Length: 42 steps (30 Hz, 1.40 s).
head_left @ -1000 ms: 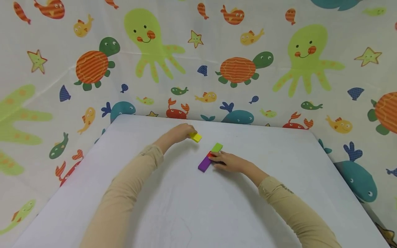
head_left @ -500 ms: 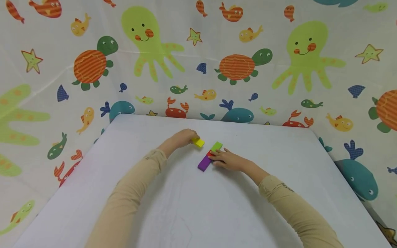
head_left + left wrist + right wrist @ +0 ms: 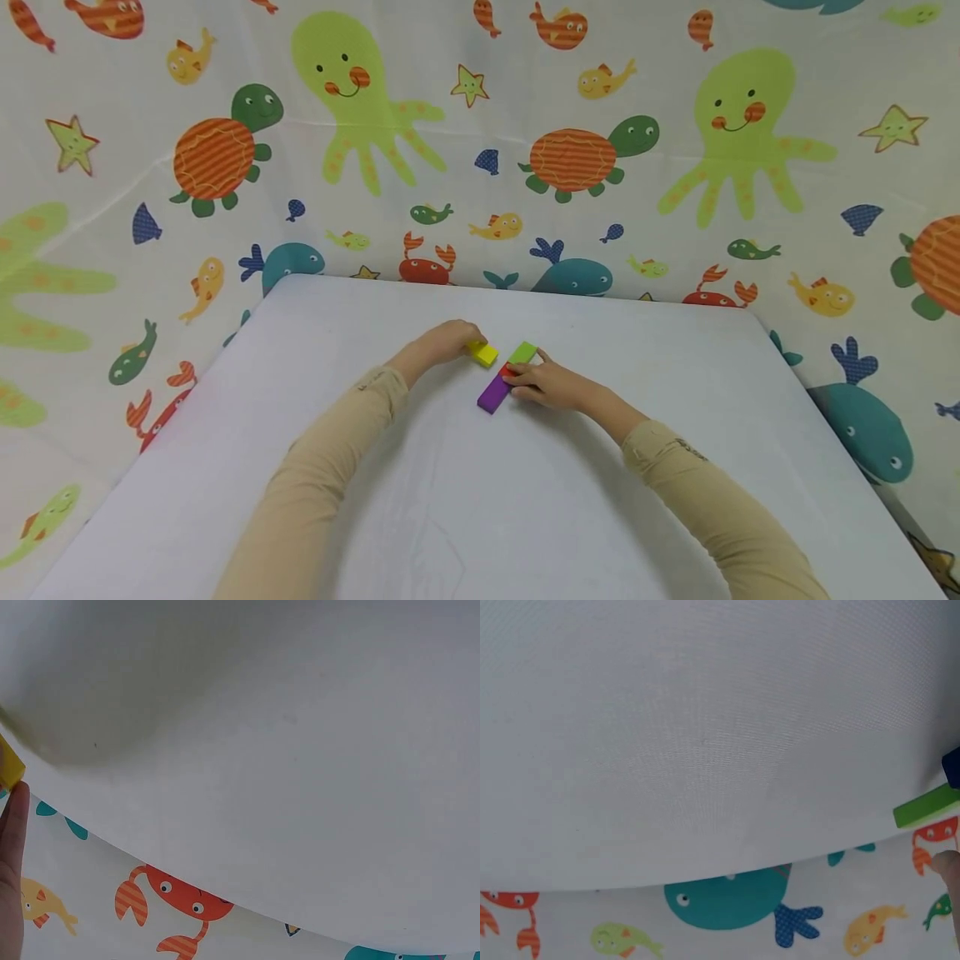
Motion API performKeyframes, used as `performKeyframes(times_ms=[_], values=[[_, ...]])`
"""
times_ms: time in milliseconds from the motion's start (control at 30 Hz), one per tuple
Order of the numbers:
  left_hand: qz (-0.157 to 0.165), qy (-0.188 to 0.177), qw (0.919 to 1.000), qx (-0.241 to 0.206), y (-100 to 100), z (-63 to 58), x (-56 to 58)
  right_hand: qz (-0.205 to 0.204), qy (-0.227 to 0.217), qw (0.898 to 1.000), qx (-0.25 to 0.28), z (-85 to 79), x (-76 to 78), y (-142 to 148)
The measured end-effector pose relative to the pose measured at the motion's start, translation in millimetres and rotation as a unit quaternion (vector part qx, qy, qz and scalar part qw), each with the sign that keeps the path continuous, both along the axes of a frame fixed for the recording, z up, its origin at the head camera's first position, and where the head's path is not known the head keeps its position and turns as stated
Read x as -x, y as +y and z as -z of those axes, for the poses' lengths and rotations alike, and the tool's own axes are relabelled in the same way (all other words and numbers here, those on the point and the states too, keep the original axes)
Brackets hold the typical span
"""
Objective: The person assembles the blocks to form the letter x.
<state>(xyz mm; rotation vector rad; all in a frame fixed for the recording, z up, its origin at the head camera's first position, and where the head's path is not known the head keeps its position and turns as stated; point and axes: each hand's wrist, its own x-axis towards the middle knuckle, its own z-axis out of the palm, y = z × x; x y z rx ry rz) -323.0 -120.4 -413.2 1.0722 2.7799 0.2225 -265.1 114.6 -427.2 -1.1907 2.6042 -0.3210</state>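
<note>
My left hand (image 3: pixel 448 340) pinches a yellow block (image 3: pixel 484 355) low over the white table, left of a slanting row of blocks. A sliver of the yellow block (image 3: pixel 10 766) shows in the left wrist view. The row has a green block (image 3: pixel 522 354) at its far end, a red block (image 3: pixel 506 372) in the middle and a purple block (image 3: pixel 493 395) at the near end. My right hand (image 3: pixel 557 386) lies against the row's right side, fingertips touching the red and green blocks. In the right wrist view a dark blue block (image 3: pixel 952 766) adjoins the green one; the hand mostly hides it overhead.
The white table (image 3: pixel 420 517) stretches around both hands. Behind its far edge hangs a cloth (image 3: pixel 480 179) printed with sea animals, which also runs down along the left and right sides.
My left hand has moved right and slightly nearer with the yellow block, closing on the row. My right hand stays at the row, its fingers shifted slightly. The row has barely moved.
</note>
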Motion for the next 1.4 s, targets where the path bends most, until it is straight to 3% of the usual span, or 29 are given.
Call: performKeyframes(times_ms=[667, 933, 1200, 1400], values=[[0.016, -0.003, 0.9998, -0.007, 4.0, 3.0, -3.4, 0.009, -0.001, 1.0, -0.001, -3.1, -3.4, -3.0], [0.018, -0.01, 0.9997, -0.01, 5.7, 2.9, -6.2, 0.035, -0.042, 0.998, 0.007, -5.2, -4.5, -4.1], [0.01, -0.014, 0.9998, -0.009, 4.3, 2.6, -6.2, 0.031, -0.039, 0.999, 0.011, -2.8, -1.2, -4.1], [0.031, -0.007, 0.9994, -0.01, 3.4, 5.3, -7.7, 0.027, -0.039, 0.999, 0.009, -3.1, -1.4, -4.4]])
